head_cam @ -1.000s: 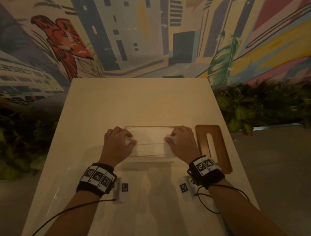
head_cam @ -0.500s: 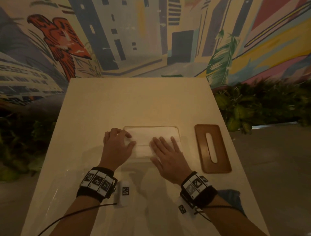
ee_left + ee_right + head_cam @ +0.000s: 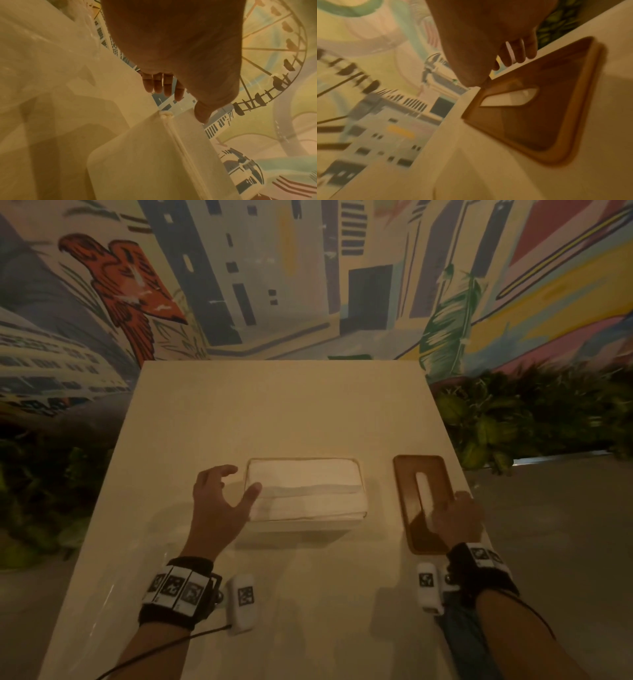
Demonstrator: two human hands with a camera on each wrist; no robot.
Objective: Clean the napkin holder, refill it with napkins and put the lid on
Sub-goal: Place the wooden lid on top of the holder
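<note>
The napkin holder point(image 3: 301, 459) stands mid-table, filled to its rim with folded white napkins point(image 3: 305, 491); the left wrist view shows their top fold point(image 3: 171, 148). My left hand point(image 3: 239, 481) is spread open at the holder's left end. Its thumb touches the napkin stack and its fingers point(image 3: 163, 86) are straight and hold nothing. To the right, the brown wooden lid point(image 3: 423, 501) with a long slot lies flat on the table. My right hand point(image 3: 448, 508) is over its near right edge. The right wrist view, which is blurred, shows loosely bent fingers point(image 3: 517, 56) above the lid point(image 3: 547, 121).
The white table point(image 3: 274, 412) ends at a painted mural wall. Plants point(image 3: 531, 422) stand past the right edge and on the left. A clear plastic wrapper point(image 3: 102, 594) lies at the near left. A blue cloth point(image 3: 462, 645) shows under my right forearm.
My right hand left the napkins and moved right onto the lid. My left hand opened and slid off the stack to the holder's left end.
</note>
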